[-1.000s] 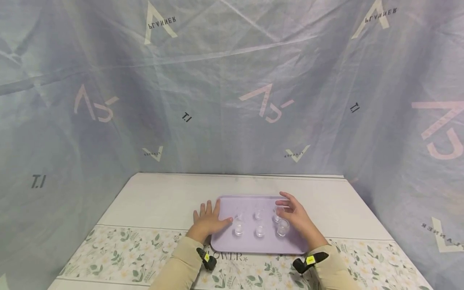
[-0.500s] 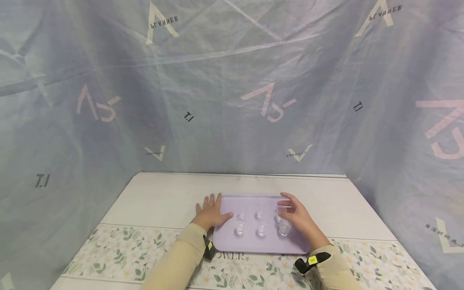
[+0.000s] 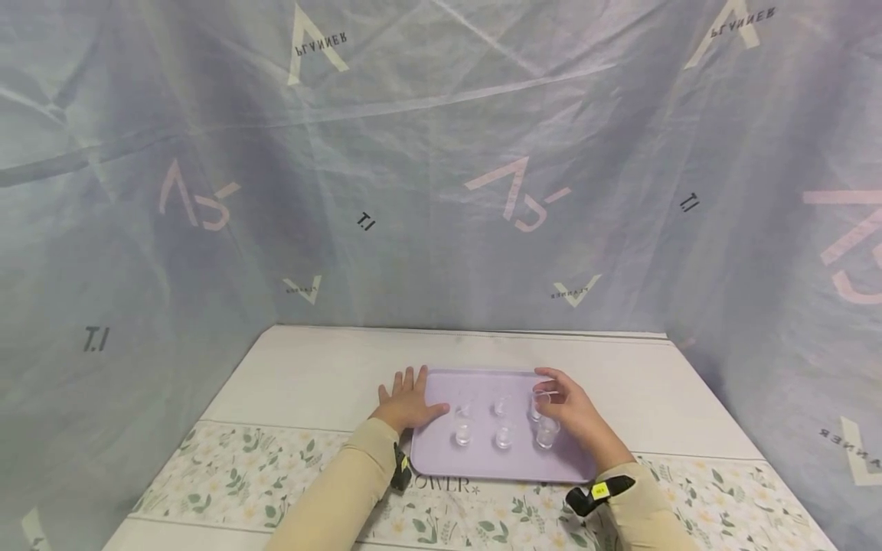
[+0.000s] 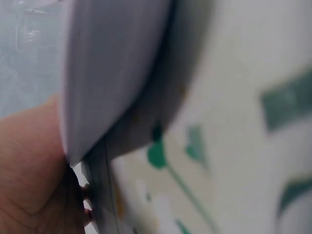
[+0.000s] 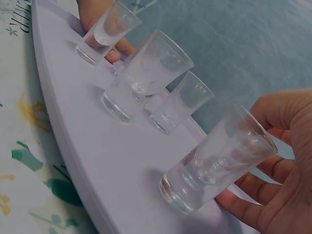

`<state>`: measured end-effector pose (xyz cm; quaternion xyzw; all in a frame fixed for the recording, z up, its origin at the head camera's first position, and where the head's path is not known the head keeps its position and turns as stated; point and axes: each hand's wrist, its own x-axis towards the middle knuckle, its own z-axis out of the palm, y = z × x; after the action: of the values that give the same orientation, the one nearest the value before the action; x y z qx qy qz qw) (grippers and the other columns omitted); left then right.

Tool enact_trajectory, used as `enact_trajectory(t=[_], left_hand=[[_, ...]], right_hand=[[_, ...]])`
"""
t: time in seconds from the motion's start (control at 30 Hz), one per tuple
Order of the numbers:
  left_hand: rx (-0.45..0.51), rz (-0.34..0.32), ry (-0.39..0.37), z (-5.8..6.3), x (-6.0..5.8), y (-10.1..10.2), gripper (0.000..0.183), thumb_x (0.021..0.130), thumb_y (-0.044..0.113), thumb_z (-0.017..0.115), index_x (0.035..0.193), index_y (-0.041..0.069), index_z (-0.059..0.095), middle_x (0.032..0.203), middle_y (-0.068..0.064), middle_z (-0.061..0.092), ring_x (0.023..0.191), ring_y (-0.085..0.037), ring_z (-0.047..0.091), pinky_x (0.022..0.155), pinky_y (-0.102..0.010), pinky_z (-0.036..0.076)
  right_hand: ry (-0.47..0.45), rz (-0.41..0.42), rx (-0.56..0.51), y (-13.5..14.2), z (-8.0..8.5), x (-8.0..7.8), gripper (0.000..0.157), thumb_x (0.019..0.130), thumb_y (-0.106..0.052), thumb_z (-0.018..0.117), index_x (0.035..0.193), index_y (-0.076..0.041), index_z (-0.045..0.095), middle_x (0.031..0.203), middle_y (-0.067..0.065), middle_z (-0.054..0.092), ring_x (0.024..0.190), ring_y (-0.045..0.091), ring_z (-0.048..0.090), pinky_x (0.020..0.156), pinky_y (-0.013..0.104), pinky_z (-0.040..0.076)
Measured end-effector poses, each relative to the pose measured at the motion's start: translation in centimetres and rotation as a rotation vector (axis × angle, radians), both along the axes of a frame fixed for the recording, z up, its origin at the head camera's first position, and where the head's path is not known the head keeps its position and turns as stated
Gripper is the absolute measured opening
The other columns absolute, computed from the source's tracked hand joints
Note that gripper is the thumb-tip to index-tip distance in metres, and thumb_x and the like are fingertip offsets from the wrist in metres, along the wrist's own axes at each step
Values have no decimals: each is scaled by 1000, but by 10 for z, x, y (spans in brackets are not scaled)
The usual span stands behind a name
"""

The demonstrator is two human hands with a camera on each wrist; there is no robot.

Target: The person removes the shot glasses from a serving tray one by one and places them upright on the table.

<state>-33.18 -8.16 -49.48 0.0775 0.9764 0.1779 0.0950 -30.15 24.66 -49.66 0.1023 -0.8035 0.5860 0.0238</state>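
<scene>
Several clear shot glasses stand upright in two rows on a lilac tray [image 3: 482,465]. My right hand [image 3: 573,411] is at the tray's right side, its thumb and fingers curled round the back right shot glass [image 3: 537,414]. Just in front of that hand is the front right shot glass [image 5: 209,165], which partly hides the fingers in the right wrist view. My left hand [image 3: 406,405] lies spread at the tray's left edge. Its thumb reaches over the rim, near the left shot glasses [image 3: 463,435], and its other fingers point away from me.
Under the tray is a white table [image 3: 331,360] with a floral, lettered band [image 3: 296,474] across its front. Grey-blue printed curtains [image 3: 427,252] hang behind and at both sides. Each wrist wears a black strap [image 3: 598,492].
My left hand has slid a little farther back along the tray's left edge. The right hand stays at the back right glass. The whole view has shifted slightly, and the glasses keep their arrangement.
</scene>
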Motion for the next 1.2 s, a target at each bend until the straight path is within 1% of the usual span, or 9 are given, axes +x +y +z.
enact_trajectory(t=[0.13, 0.3, 0.5, 0.6, 0.77, 0.83, 1.0, 1.07, 1.2], left_hand=[[-7, -1, -6, -1, 0, 0, 99, 93, 67, 55, 163, 9, 15, 167, -23, 12, 154, -43, 7, 117, -69, 6], [-12, -2, -5, -4, -1, 0, 99, 93, 68, 54, 163, 10, 14, 167, -23, 12, 154, -42, 7, 118, -69, 6], [-15, -2, -7, -4, -1, 0, 99, 93, 68, 54, 163, 10, 14, 167, -22, 12, 154, -42, 7, 118, -69, 5], [-17, -2, -4, -3, -2, 0, 98, 94, 67, 54, 163, 10, 15, 167, -23, 12, 154, -42, 8, 118, -69, 6], [-6, 1, -4, -4, -2, -1, 99, 94, 67, 55, 163, 10, 15, 167, -22, 12, 154, -42, 7, 118, -69, 5], [5, 4, -6, -7, -4, -1, 100, 93, 67, 56, 163, 10, 14, 167, -22, 11, 154, -42, 6, 117, -69, 3], [14, 9, -18, -20, -14, -3, 106, 90, 73, 54, 164, 12, 7, 168, -21, 4, 155, -41, -1, 116, -69, -4], [14, 12, -17, -26, -18, -4, 107, 89, 75, 52, 164, 14, 5, 169, -20, 2, 155, -39, -4, 116, -69, -6], [23, 17, -7, -34, -23, -4, 107, 89, 75, 53, 164, 15, 6, 169, -19, 2, 155, -39, -4, 117, -68, -6]], right_hand=[[-15, -3, -4, 0, -1, 0, 63, 84, 7, 69, 143, 3, 47, 117, 28, 63, 104, 37, 65, 84, 26, 51], [-6, -13, -10, 2, -3, -1, 63, 84, 7, 69, 142, 4, 47, 117, 29, 64, 106, 40, 65, 82, 25, 53], [10, -28, -58, 9, -6, -6, 66, 83, 10, 70, 144, 2, 46, 119, 30, 65, 110, 43, 64, 80, 26, 56], [30, -19, -51, 13, -6, -8, 65, 83, 11, 69, 143, 4, 45, 118, 32, 65, 109, 41, 65, 79, 26, 56], [63, -35, -9, 22, -2, -7, 63, 83, 9, 69, 142, 3, 47, 118, 31, 66, 106, 36, 67, 80, 25, 56], [76, -41, 9, 26, 0, -7, 63, 84, 9, 69, 142, 3, 46, 118, 31, 65, 107, 38, 67, 80, 25, 56], [80, -68, 63, 34, 6, -5, 62, 86, 6, 70, 143, 0, 46, 120, 29, 65, 109, 40, 66, 81, 23, 56], [73, -79, 79, 38, 8, -4, 62, 87, 5, 70, 143, -1, 46, 121, 29, 65, 111, 40, 66, 81, 23, 55], [66, -95, 84, 43, 13, -2, 62, 88, 5, 69, 144, 0, 45, 122, 30, 64, 112, 43, 65, 80, 22, 55]])
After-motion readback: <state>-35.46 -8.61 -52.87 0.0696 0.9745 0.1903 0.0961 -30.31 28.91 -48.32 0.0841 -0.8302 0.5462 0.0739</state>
